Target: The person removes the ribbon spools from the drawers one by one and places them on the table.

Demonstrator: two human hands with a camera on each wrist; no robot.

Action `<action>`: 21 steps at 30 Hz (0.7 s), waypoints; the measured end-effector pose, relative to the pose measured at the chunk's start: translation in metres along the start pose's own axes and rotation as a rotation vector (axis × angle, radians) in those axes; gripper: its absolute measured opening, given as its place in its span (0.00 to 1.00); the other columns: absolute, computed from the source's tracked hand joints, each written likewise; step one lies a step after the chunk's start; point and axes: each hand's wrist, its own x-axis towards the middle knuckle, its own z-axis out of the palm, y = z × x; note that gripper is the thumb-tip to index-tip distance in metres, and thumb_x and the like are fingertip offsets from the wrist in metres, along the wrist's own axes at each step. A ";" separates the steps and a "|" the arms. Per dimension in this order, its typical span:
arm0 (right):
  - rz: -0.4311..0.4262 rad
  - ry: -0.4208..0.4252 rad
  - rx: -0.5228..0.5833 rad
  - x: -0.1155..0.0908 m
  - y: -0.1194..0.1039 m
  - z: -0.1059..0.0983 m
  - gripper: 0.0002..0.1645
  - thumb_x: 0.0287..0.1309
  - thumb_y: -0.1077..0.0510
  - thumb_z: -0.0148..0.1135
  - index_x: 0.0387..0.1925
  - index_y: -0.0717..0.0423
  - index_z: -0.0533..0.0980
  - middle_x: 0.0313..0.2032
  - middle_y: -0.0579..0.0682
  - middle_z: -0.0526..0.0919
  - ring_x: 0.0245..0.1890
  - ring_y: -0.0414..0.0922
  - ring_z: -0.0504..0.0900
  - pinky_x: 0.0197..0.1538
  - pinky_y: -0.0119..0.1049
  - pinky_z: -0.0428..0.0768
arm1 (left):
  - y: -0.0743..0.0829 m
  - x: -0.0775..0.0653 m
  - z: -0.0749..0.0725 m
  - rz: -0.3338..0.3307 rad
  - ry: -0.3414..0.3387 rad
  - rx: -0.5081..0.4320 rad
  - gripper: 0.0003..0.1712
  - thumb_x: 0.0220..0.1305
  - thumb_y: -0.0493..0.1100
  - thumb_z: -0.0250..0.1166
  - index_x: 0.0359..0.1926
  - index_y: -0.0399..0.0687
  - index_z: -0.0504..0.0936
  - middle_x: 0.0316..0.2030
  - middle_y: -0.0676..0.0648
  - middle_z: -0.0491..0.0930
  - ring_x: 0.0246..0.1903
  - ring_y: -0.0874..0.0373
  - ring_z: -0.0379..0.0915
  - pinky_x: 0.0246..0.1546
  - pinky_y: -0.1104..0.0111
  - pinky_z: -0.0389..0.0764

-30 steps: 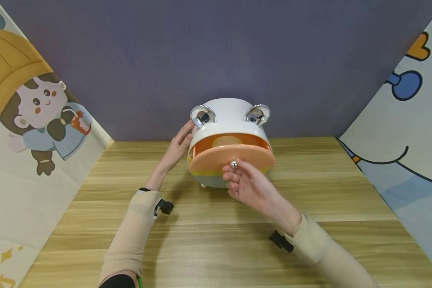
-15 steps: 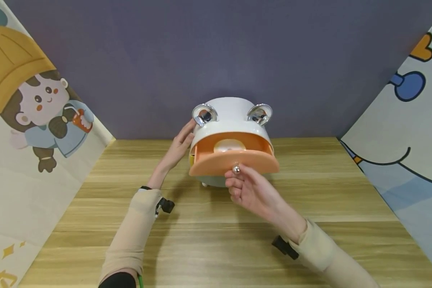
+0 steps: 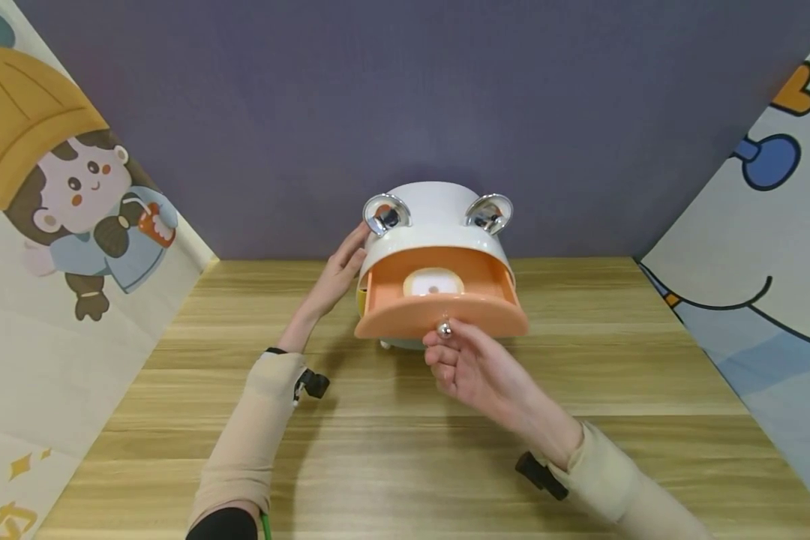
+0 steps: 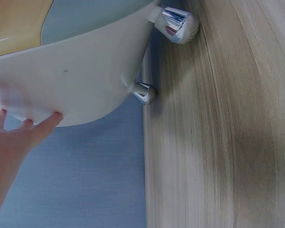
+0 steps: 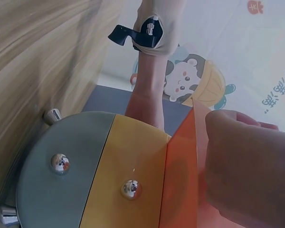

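A small rounded white cabinet point(image 3: 439, 206) with two silver ear-like rings stands against the back wall. Its orange top drawer point(image 3: 394, 319) is pulled out, showing a pale oval patch point(image 3: 434, 283) inside. My right hand point(image 3: 475, 367) pinches the drawer's round silver knob point(image 3: 444, 330) between thumb and forefinger. My left hand point(image 3: 337, 277) rests its extended fingers on the cabinet's left side; in the left wrist view the fingertips touch the white shell point(image 4: 80, 90). Below the orange drawer, the yellow drawer point(image 5: 121, 166) and grey-green drawer point(image 5: 76, 190) sit closed.
Short silver feet point(image 4: 178, 26) hold the cabinet above the wooden table point(image 3: 391, 450). Directly behind it rises a dark grey-purple wall point(image 3: 310, 112). Cartoon-printed panels point(image 3: 54, 337) flank the table on both sides.
My right hand has drawn the orange drawer out toward me, and more of its inside shows, including the pale oval. The left hand has stayed on the cabinet's side.
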 end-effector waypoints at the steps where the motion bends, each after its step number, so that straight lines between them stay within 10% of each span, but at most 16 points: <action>1: 0.003 0.001 -0.003 -0.001 0.001 0.000 0.23 0.79 0.46 0.36 0.42 0.54 0.75 0.34 0.43 0.83 0.35 0.34 0.79 0.37 0.21 0.76 | 0.000 0.000 0.000 0.000 0.000 0.002 0.30 0.80 0.47 0.45 0.77 0.42 0.55 0.79 0.43 0.46 0.79 0.46 0.41 0.79 0.52 0.49; 21: 0.026 -0.083 0.016 -0.017 0.013 -0.001 0.24 0.79 0.47 0.34 0.43 0.53 0.76 0.35 0.42 0.83 0.35 0.33 0.79 0.38 0.21 0.77 | 0.001 -0.002 0.001 -0.008 0.003 0.008 0.28 0.80 0.42 0.43 0.77 0.45 0.55 0.80 0.45 0.46 0.79 0.47 0.40 0.79 0.51 0.50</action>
